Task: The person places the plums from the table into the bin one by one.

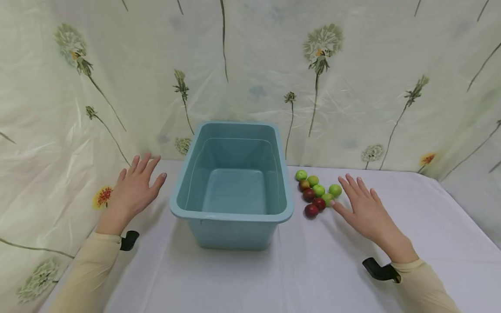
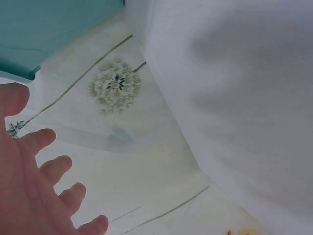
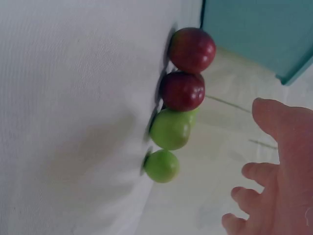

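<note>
A deep blue-green plastic tub point(image 1: 235, 234) stands in the middle of the table with nothing inside. To its right lies a loose cluster of small round fruits, some green point(image 1: 335, 190) and some dark red point(image 1: 311, 211); they look like plums or small apples. My right hand point(image 1: 365, 211) hovers just right of the cluster, fingers spread, holding nothing. In the right wrist view the dark red fruits point(image 3: 191, 50) and green fruits point(image 3: 162, 166) sit apart from the hand point(image 3: 288, 161). My left hand point(image 1: 135, 187) is raised left of the tub, fingers spread, with nothing in it.
A white cloth point(image 1: 313, 269) covers the table. Behind it and at the left hangs a pale sheet point(image 1: 250, 56) printed with dandelions. Each wrist carries a black strap-on piece point(image 1: 380, 270). The tub's rim stands well above the tabletop between the hands.
</note>
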The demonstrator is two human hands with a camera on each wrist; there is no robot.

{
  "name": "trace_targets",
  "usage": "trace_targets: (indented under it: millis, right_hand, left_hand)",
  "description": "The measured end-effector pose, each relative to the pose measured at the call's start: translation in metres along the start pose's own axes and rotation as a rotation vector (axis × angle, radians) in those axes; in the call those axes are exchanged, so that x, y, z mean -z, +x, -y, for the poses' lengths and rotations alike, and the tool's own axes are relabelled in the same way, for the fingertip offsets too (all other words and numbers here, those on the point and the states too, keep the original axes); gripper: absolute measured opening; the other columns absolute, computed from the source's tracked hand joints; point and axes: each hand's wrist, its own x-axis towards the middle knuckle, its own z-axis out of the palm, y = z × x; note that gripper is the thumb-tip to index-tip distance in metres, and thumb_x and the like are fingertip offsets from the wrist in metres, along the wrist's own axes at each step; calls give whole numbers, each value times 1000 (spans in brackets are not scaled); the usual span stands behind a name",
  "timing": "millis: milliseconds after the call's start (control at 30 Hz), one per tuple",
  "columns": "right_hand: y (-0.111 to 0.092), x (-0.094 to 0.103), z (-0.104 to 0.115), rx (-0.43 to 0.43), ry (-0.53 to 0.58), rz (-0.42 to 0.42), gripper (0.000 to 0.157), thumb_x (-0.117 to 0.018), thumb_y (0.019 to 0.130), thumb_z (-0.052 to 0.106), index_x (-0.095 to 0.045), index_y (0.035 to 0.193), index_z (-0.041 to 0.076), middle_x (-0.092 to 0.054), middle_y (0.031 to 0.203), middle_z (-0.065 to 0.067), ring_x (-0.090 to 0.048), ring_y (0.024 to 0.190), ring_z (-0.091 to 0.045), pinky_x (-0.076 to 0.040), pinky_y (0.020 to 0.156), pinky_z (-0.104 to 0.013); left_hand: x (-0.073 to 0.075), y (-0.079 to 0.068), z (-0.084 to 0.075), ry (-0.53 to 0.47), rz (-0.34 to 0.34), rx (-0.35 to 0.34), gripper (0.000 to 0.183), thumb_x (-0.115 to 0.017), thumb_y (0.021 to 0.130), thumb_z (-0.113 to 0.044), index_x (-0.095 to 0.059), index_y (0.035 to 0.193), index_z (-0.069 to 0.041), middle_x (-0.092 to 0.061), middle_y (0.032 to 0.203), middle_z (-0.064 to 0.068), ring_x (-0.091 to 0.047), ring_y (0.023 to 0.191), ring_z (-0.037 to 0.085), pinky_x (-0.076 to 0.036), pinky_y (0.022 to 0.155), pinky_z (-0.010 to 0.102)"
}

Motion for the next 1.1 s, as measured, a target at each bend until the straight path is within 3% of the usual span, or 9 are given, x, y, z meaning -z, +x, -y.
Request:
trace_targets:
  millis: [300, 667, 833, 1000, 1100]
  right_hand:
    - [10, 0, -13, 120, 65, -116, 72, -56, 100, 39, -26, 154, 1, -19, 158, -24, -14, 144, -45, -8, 110, -66]
    - [27, -2, -27, 273, 129, -262, 59, -70, 91, 8, -44, 143, -2, -42, 145, -26, -38, 130, -48, -31, 100, -64]
    - [32, -4, -33, 269, 158, -327, 53, -73, 87, 2, -53, 136, 1, -50, 139, -20, -44, 127, -43, -37, 96, -61]
    - [36, -6, -38, 258, 181, -339, 50, -73, 87, 3, -56, 134, 3, -54, 136, -19, -47, 126, -41, -38, 96, -59]
    - [37, -8, -41, 242, 206, -325, 48, -73, 89, 5, -56, 134, 3, -55, 135, -19, -48, 123, -42, -39, 95, -59]
  left_hand:
    - [13, 12, -14, -153, -137, -38, 61, -42, 103, -46, -38, 151, -10, -25, 159, 15, -15, 147, 37, -18, 109, 63]
    - [13, 27, -29, -390, -303, -138, 45, -55, 101, -30, -54, 141, -10, -44, 149, 12, -36, 138, 34, -32, 104, 61]
    - [14, 32, -33, -530, -277, -144, 42, -58, 100, -30, -57, 138, -13, -51, 144, 7, -43, 134, 29, -40, 98, 57]
    - [16, 33, -39, -737, -171, -117, 42, -58, 100, -30, -55, 139, -13, -53, 141, 5, -50, 128, 27, -45, 96, 53]
    - [16, 35, -41, -872, -90, -114, 45, -58, 100, -27, -52, 141, -10, -51, 142, 7, -52, 125, 26, -50, 92, 45]
